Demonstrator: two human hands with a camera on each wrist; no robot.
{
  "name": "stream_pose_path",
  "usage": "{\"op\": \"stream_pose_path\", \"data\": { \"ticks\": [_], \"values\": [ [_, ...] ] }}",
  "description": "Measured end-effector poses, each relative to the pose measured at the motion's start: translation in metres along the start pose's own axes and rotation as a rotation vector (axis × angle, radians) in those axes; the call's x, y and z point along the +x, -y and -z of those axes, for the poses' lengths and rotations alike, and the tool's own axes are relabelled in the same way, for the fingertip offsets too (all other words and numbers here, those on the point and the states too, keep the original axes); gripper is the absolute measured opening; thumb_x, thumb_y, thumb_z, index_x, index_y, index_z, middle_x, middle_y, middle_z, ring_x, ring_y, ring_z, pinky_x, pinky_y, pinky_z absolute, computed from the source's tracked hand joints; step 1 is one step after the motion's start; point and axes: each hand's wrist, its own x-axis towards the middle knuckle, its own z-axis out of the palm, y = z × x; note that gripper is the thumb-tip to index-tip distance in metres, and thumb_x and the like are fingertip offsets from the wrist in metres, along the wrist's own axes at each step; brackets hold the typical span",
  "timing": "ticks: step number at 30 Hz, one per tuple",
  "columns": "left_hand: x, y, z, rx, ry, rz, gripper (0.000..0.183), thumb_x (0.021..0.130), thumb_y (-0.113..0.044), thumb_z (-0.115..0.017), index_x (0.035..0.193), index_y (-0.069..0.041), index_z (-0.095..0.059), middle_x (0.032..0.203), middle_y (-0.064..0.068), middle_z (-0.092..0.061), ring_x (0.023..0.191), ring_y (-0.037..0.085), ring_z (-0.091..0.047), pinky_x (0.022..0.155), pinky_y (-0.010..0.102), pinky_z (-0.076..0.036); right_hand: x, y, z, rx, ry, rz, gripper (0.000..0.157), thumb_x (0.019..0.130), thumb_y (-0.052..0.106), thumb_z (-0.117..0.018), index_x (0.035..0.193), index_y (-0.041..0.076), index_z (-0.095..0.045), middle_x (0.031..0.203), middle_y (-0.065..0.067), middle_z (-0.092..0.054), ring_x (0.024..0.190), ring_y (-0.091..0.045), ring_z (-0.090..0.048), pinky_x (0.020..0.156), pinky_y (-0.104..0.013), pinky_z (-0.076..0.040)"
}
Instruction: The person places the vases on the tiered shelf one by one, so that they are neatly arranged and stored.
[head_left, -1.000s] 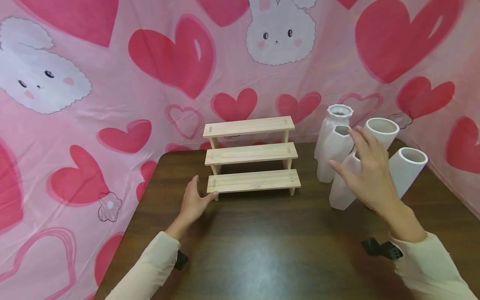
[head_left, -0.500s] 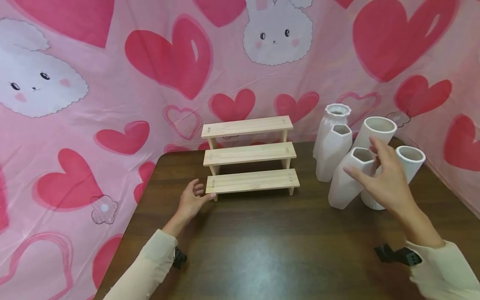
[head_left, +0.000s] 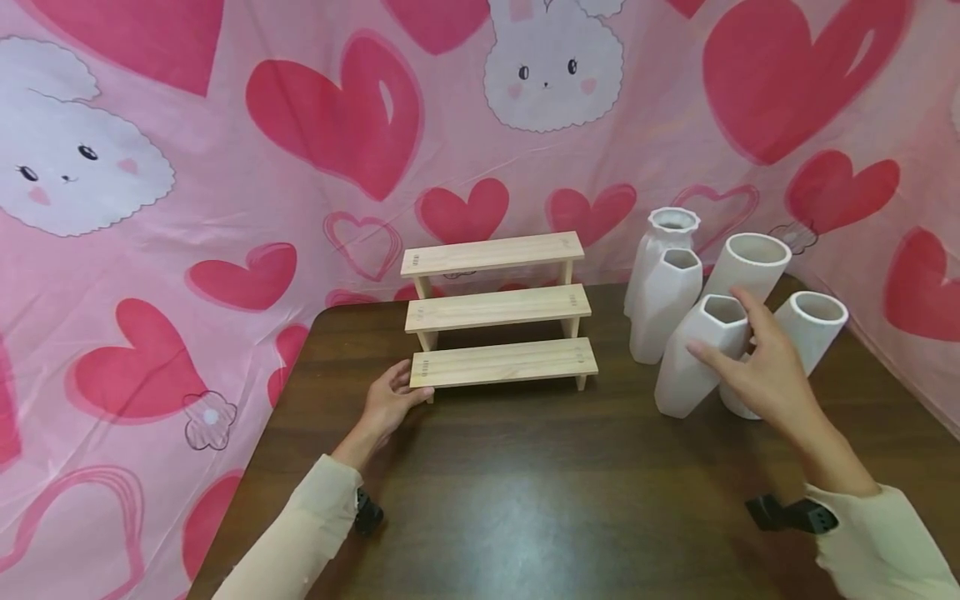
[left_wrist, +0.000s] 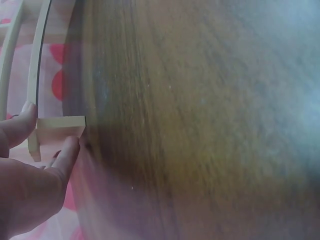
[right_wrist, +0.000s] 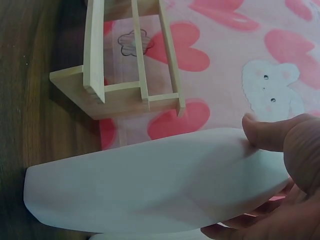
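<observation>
A three-step wooden display stand (head_left: 510,363) stands on the dark table. My left hand (head_left: 386,407) grips the left end of its lowest step. In the left wrist view the thumb (left_wrist: 25,117) lies against the board (left_wrist: 35,75) and a finger reaches the side panel (left_wrist: 60,129) below. On the right, my right hand (head_left: 772,375) holds a white faceted vase (head_left: 684,371) near its top. The right wrist view has the thumb (right_wrist: 260,134) on one side of this vase (right_wrist: 140,180) and the other fingers round the opposite side, partly hidden.
Around the held vase stand other white vases: a faceted one (head_left: 663,317), one with a scalloped rim (head_left: 647,258) behind it, and round ones (head_left: 750,271) at the back and right (head_left: 813,337). A pink heart-patterned cloth (head_left: 480,117) hangs behind the brown table (head_left: 525,492).
My right hand has come down from above the vases and taken hold of the front faceted vase. My left fingers have closed in on the stand's lowest step.
</observation>
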Motion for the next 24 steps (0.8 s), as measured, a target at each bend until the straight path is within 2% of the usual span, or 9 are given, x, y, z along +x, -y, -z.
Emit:
{"op": "stream_pose_path", "data": {
  "ticks": [3,6,10,17,24],
  "values": [
    [0.0006,0.0012,-0.002,-0.05,0.004,-0.003,0.068,0.084,0.002,-0.072,0.143,0.001,-0.04,0.13,0.027,-0.055,0.106,0.027,-0.061,0.075,0.015,-0.051,-0.0002,-0.0015,-0.0012,-0.013,-0.015,0.018,0.077,0.082,0.02,-0.077,0.146,0.007,-0.035,0.124,-0.028,-0.051,0.102,-0.04,-0.048,0.076,-0.033,-0.04],
    [0.0006,0.0015,-0.0037,-0.09,0.002,0.005,0.066,0.084,0.004,-0.071,0.143,0.0,-0.042,0.128,0.027,-0.057,0.096,0.018,-0.062,0.072,0.014,-0.051,-0.0001,-0.0024,-0.0016,-0.017,-0.023,0.026,0.074,0.082,0.02,-0.078,0.143,0.01,-0.039,0.119,-0.025,-0.054,0.098,-0.035,-0.048,0.07,-0.021,-0.036],
    [0.0012,0.0022,-0.0046,-0.117,0.006,0.017,0.066,0.084,0.004,-0.071,0.143,-0.002,-0.043,0.127,0.026,-0.058,0.089,0.012,-0.062,0.071,0.014,-0.052,-0.0004,-0.0032,-0.0013,-0.029,-0.032,0.02,0.071,0.08,0.02,-0.079,0.141,0.012,-0.043,0.116,-0.023,-0.055,0.094,-0.026,-0.047,0.069,-0.018,-0.036],
    [0.0025,0.0021,-0.0039,-0.13,0.018,0.022,0.067,0.084,0.003,-0.071,0.144,-0.002,-0.042,0.127,0.026,-0.058,0.087,0.011,-0.063,0.072,0.015,-0.052,0.001,-0.0037,-0.0001,-0.04,-0.044,0.009,0.069,0.079,0.02,-0.081,0.138,0.013,-0.046,0.113,-0.021,-0.057,0.09,-0.008,-0.045,0.068,-0.015,-0.036],
    [0.0027,0.003,-0.0033,-0.179,0.03,0.023,0.066,0.085,0.007,-0.068,0.144,-0.001,-0.041,0.129,0.028,-0.055,0.084,0.007,-0.063,0.074,0.017,-0.054,0.0027,-0.0039,0.001,-0.032,-0.05,0.013,0.066,0.077,0.019,-0.082,0.135,0.013,-0.051,0.108,-0.017,-0.059,0.085,-0.005,-0.044,0.067,-0.017,-0.038]
  ]
}}
